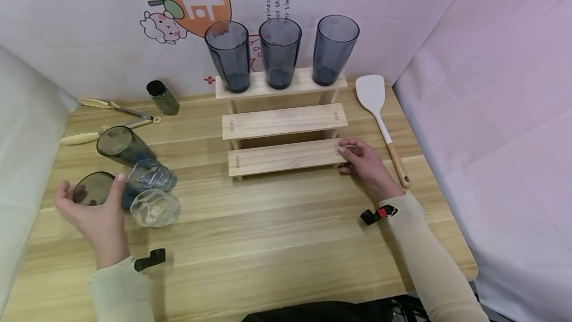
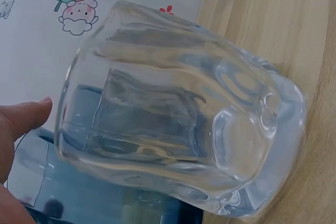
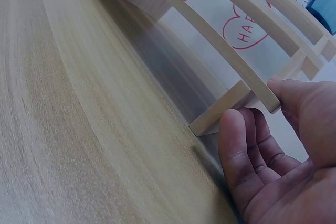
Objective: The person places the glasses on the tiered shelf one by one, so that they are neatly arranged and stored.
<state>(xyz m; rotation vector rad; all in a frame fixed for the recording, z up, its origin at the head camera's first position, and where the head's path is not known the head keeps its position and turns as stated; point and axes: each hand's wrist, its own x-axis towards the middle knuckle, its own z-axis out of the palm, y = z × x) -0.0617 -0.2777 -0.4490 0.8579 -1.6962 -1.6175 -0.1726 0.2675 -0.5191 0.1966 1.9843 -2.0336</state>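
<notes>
My left hand is around a dark tinted glass at the left of the table, thumb on one side and fingers on the other. In the left wrist view the thumb shows beside that glass, and a clear wavy glass fills the foreground. Beside it stand a pale blue wavy glass and another tall dark glass. My right hand holds the right end of the lowest step of a three-tier wooden rack, thumb on top, curled fingers below. Three blue-grey tall glasses stand on the top tier.
Behind the left glasses lie tongs with cream handles, next to a small dark-capped jar. A white spatula with a wooden handle lies right of the rack. White printed cloth walls in the back and sides.
</notes>
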